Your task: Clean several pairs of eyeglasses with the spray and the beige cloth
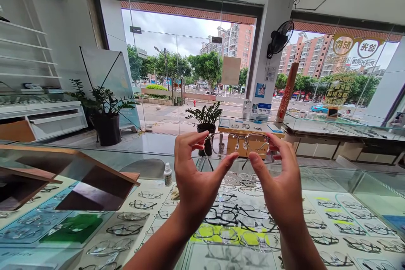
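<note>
A pair of eyeglasses with thin frames and clear lenses is held up in front of me, above the glass counter. My left hand grips the left side of the frame, thumb below and fingers above. At the opposite side, my right hand pinches the frame the same way. The temples are unfolded and point away, hanging downward behind the lenses. Under my hands, several rows of eyeglasses lie inside the glass display case.
A small white bottle stands on the counter left of my hands. Wooden-edged mirrors or stands lean at the left. Potted plants stand on the floor beyond. Another display counter runs along the window at right.
</note>
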Demonstrator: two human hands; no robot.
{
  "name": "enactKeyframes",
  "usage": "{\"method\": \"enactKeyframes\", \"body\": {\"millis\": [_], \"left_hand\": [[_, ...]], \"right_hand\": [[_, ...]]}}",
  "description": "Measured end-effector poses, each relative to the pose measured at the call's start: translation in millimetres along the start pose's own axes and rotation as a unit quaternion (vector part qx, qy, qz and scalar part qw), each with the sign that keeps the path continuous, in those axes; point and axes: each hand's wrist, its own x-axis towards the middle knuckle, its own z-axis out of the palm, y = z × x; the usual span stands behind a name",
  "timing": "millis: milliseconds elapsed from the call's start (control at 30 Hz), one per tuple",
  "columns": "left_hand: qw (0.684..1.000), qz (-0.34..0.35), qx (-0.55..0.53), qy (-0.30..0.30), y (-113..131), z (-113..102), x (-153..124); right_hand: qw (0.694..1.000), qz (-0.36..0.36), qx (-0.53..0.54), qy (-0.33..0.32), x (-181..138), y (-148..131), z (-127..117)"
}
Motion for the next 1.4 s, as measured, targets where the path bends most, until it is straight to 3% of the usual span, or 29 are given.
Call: {"method": "enactKeyframes", "body": {"millis": [367, 567, 800, 1033, 1400], "left_hand": [[0.997, 0.068, 0.024, 0.016, -0.4, -0.4, 1.4], [0.997, 0.07, 0.025, 0.019, 1.1, 0.0, 2.4], [1.0, 0.023, 0.001, 0.006, -2.1, 0.7, 0.9], [0.995, -0.056, -0.06, -0.051, -11.8, 5.4, 4.0], [0.983, -0.136, -0.078, -0.093, -16.8, 12.5, 2.8]], "right_hand": [[1.0, 0.008, -0.001, -0.028, 0.2, -0.1, 0.4], [0.999, 0.009, -0.006, -0.035, -0.6, 0.3, 0.9], [1.0, -0.019, -0.004, 0.006, 1.0, 3.9, 2.1], [0.989, -0.102, -0.043, 0.094, 2.3, 5.3, 7.3], [0.983, -0.117, -0.08, 0.113, 4.3, 7.2, 7.3]]}}
